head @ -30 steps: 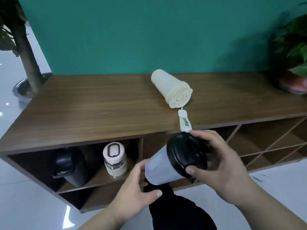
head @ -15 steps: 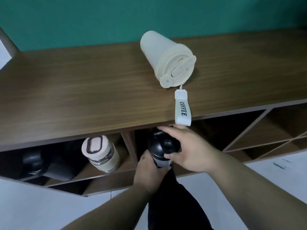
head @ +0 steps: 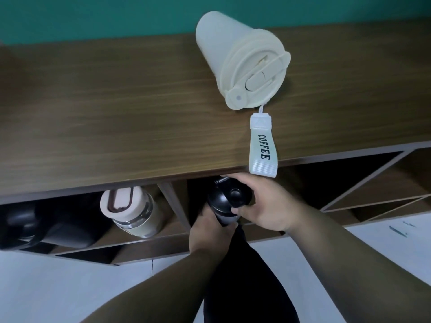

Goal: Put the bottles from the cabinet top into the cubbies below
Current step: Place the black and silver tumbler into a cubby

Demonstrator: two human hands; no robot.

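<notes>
Both my hands hold a black-lidded bottle [head: 227, 201] at the mouth of the middle cubby [head: 291, 183], just under the cabinet top's front edge. My right hand [head: 263, 203] wraps the lid from the right. My left hand [head: 207, 229] grips the body from below. A cream cup [head: 242, 59] lies on its side on the wooden cabinet top [head: 116, 113], its "COFFEE" strap [head: 262, 145] hanging over the front edge. In the left cubby stand a cream-lidded glass bottle [head: 130, 210] and a black bottle [head: 42, 224].
A vertical divider [head: 173, 201] separates the left cubby from the middle one. Diagonal-shelved cubbies [head: 373, 190] lie to the right. A teal wall [head: 93, 17] backs the cabinet. White floor [head: 58, 287] spreads below, with my dark trouser leg [head: 245, 287] between my arms.
The bottle has gone from in front of the cabinet up to the middle cubby's mouth, lid toward me. My view has closed in on the cabinet.
</notes>
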